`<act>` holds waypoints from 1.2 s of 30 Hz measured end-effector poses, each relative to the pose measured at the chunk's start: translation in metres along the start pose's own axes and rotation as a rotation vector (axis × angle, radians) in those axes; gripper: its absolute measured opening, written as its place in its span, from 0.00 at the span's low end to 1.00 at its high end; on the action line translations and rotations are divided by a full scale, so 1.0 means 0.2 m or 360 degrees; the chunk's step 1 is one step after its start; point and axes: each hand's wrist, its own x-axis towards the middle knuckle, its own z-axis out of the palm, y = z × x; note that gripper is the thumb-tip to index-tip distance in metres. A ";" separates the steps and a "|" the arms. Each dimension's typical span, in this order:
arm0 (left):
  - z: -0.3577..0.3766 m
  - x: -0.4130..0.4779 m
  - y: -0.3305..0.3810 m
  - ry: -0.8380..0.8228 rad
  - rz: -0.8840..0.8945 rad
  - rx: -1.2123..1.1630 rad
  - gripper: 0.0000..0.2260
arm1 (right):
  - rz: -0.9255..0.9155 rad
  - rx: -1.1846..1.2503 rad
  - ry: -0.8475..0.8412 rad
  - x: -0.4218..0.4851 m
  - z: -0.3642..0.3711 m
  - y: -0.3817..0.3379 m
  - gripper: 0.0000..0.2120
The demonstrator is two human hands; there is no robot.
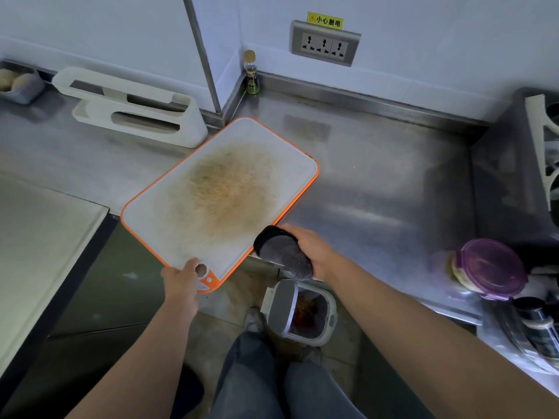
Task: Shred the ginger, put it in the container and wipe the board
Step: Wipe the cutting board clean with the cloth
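Two hands are at work. Your left hand [181, 284] pinches the near corner of the board [169, 225], with the thumb on top just beside the hanging hole and the other fingers hidden under the edge. The board lies askew on the steel counter [378, 176], its near corner jutting past the counter's edge over the floor. A brownish stain covers its middle.

Your right hand [311, 249] is curled round a dark cloth [284, 257] at the board's 4 o'clock edge, and the cloth overlaps the orange rim there. I can't tell whether it presses on the surface.

At 3 o'clock from the board, well apart, the container [491, 269] sits near the counter's edge with its purple lid on. Something pale shows through its side, but I can't tell what.

A white rack [133, 107] stands at 11 o'clock, just beside the board's far corner. A small bottle [251, 74] stands at 12 o'clock against the wall. At 6 o'clock an open bin [298, 313] stands on the floor below your right hand.
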 end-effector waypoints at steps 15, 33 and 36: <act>0.24 -0.21 0.03 0.0096 0.1572 0.1668 0.23 | -0.0493 0.0028 0.0582 -0.13 -0.52 -0.09 0.17; 0.74 -0.48 -0.28 -0.0783 0.1804 0.2139 0.17 | -0.1205 -0.1319 0.1055 -0.25 -0.77 0.40 0.19; 0.73 -0.49 -0.29 -0.0780 0.1799 0.2153 0.18 | -0.1251 -0.0927 0.1480 -0.32 -0.83 0.37 0.18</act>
